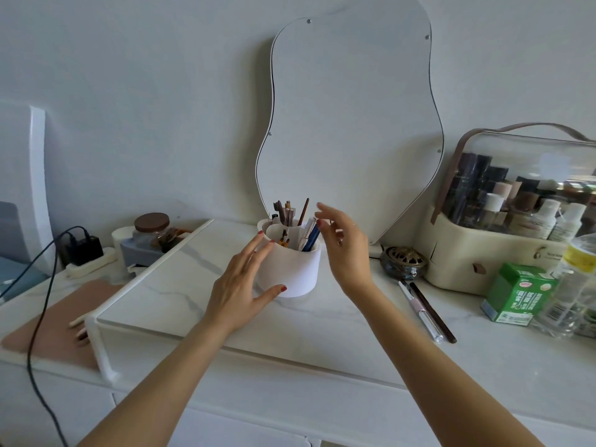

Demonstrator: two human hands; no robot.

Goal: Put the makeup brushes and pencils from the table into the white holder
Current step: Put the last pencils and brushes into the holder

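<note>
Two slim sticks, a silver-capped pencil point(419, 309) and a dark brown pencil point(433, 312), lie side by side on the table point(354, 333) right of the white holder point(290, 269). Both look light, stiff and apt to roll; pinching each mid-shaft seems best. The left hand point(240, 295) rests open against the holder; the right hand point(343, 243) hovers open, empty. The green box point(516, 293) carries print too small to read.
</note>
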